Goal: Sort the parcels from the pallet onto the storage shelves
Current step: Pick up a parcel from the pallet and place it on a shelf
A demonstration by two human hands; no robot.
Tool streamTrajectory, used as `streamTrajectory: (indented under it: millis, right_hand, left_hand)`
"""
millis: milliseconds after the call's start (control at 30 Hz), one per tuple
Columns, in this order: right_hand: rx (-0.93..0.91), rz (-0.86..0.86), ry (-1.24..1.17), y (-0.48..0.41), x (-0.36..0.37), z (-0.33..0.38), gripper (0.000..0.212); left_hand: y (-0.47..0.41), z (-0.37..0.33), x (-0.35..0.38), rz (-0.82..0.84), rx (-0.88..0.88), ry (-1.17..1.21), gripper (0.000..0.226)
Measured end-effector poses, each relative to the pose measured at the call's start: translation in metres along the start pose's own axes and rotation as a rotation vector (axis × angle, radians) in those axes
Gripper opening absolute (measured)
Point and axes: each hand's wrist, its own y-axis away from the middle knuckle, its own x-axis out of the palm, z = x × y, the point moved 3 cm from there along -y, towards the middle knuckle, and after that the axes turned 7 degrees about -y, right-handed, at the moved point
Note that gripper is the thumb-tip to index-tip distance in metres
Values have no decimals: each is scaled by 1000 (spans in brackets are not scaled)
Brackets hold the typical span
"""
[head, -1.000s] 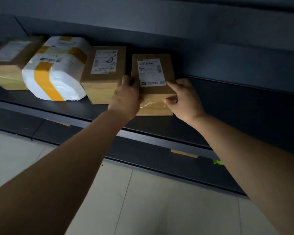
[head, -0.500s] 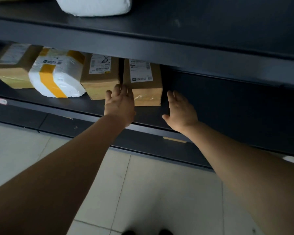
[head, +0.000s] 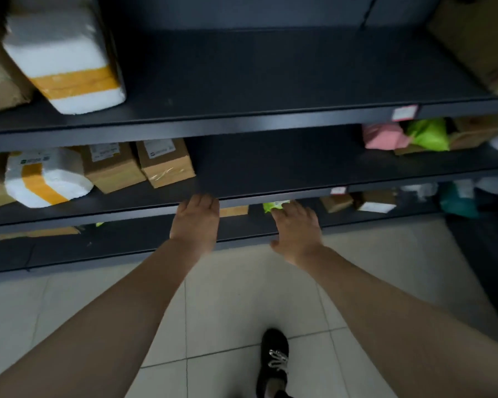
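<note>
The left grip (head: 196, 222) and right grip (head: 296, 228) are both released, fingers relaxed and holding nothing, near the shelf (head: 270, 168) edge. The small cardboard box (head: 167, 165) sits on that shelf, beyond and left of the left grip. It looks stiff, light and tape-slick in front, so it is probably best clasped by opposite sides.

Both hands hover empty, fingers loose: the left hand (head: 196, 222) just below-right of the small brown cardboard parcel with a white label (head: 167, 165), the right hand (head: 296, 229) farther right. Left of that parcel, just beside it, a second brown cardboard box (head: 112, 169), then a white foam box taped yellow (head: 49, 179).
</note>
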Motion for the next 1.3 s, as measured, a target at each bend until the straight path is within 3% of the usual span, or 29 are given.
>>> streamTrajectory:
  millis: [367,633,933,1300]
  right_hand:
    - [412,-77,-140,252,-59,-135,62]
    - [651,-159,-185,438,-57,-222,55]
    - [957,-238,-226,623,-44,-316,59]
    - [1336,-257,-306,789,-17,-408,63]
  left_hand:
    - [100,-186,-138,-197,419,-118,61]
    - [190,-347,-214,-268,669,-108,64]
    - [288,-534,-273,-380,946,-71,67]
    - [373,-731,-315,-425,1327,-117,65]
